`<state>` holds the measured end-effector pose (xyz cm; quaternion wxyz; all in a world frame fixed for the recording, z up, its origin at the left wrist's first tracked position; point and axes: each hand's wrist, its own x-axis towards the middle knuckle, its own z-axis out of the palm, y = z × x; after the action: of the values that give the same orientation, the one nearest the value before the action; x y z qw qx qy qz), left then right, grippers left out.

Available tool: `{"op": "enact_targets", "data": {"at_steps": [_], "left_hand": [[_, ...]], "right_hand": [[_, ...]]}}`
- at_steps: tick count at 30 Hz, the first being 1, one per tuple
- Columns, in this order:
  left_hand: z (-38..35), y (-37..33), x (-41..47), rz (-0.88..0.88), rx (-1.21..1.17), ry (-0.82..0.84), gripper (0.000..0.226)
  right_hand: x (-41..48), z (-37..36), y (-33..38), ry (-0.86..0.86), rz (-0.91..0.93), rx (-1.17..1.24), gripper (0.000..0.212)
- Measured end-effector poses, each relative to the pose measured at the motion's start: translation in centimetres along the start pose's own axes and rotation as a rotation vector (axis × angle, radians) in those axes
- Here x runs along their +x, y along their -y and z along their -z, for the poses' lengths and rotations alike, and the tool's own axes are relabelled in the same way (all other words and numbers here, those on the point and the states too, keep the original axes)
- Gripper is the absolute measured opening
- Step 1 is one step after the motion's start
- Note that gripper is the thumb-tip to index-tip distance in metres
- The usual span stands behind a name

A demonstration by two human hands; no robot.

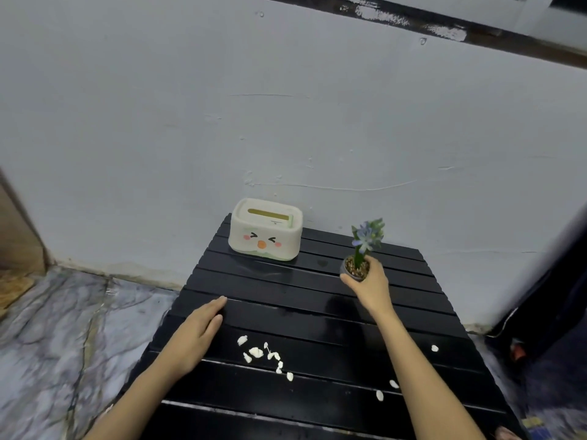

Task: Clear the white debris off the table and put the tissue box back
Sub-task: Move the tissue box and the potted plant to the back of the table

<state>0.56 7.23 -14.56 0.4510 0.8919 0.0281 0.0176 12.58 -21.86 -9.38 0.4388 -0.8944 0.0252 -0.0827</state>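
Observation:
Several bits of white debris (266, 356) lie scattered on the near half of the black slatted table (305, 290), with a few more pieces (394, 383) toward the right. A cream tissue box (266, 230) with a cartoon face stands at the table's far left edge against the wall. My left hand (197, 331) rests flat on the table's left side, fingers together, just left of the debris. My right hand (370, 284) grips a small potted plant (359, 265) with blue flowers at the far right of the table.
A grey plastered wall (286, 122) rises right behind the table. Marbled floor (63, 328) spreads to the left. A dark object (546, 312) stands close to the table's right side.

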Motion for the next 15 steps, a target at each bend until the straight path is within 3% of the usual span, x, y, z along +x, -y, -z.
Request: {"op": "enact_targets", "data": {"at_steps": [9, 15], "left_hand": [[-0.2, 0.8, 0.4, -0.082, 0.059, 0.004, 0.041], [-0.3, 1.0, 0.6, -0.083, 0.08, -0.013, 0.044]], "right_hand": [[7.0, -6.1, 1.9, 0.085, -0.024, 0.013, 0.055], [7.9, -8.2, 0.7, 0.125, -0.06, 0.039, 0.07]]}}
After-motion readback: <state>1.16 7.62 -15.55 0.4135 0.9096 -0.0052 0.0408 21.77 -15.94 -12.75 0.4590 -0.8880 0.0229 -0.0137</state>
